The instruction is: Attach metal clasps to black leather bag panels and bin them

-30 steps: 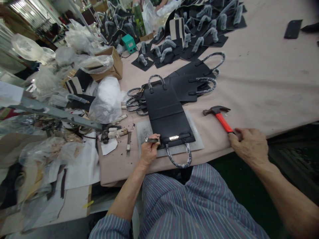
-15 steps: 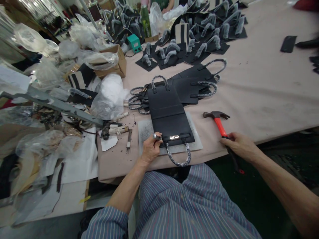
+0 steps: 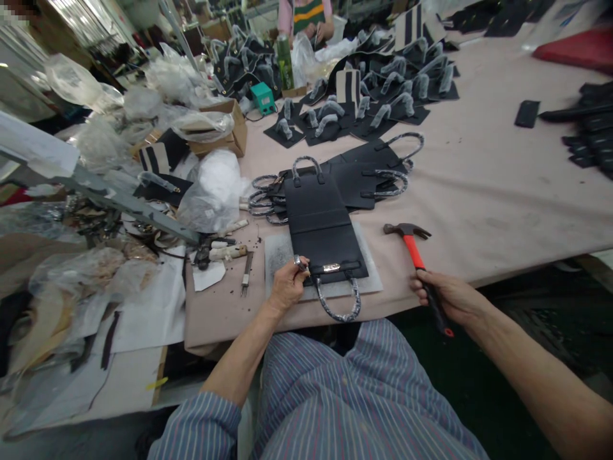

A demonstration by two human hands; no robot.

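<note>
A black bag panel (image 3: 318, 220) with wrapped handles lies on a pale board (image 3: 278, 252) in front of me. Near its lower end sits a shiny metal plate (image 3: 331, 268). My left hand (image 3: 287, 284) is closed at the panel's lower left corner, pinching a short silver metal tool (image 3: 300, 262), whose exact kind I cannot make out. The plastic-wrapped handle (image 3: 342, 317) hangs toward me beside that hand. On the right, my right hand (image 3: 447, 292) grips a claw hammer (image 3: 412, 249) by its black and red handle, the head over the table.
More black bag panels (image 3: 373, 156) lie under and behind this one. Several wrapped-handle pieces (image 3: 330, 124) cover the back. A teal box (image 3: 263, 99), a cardboard box (image 3: 239, 128), plastic bags (image 3: 213, 191) and a tweezer-like tool (image 3: 247, 271) are to the left. A person (image 3: 311, 19) is at the far side.
The view has tilted up and shifted slightly. The fingers of my right hand have shifted on the hammer handle. My left hand stays at the same corner of the panel.
</note>
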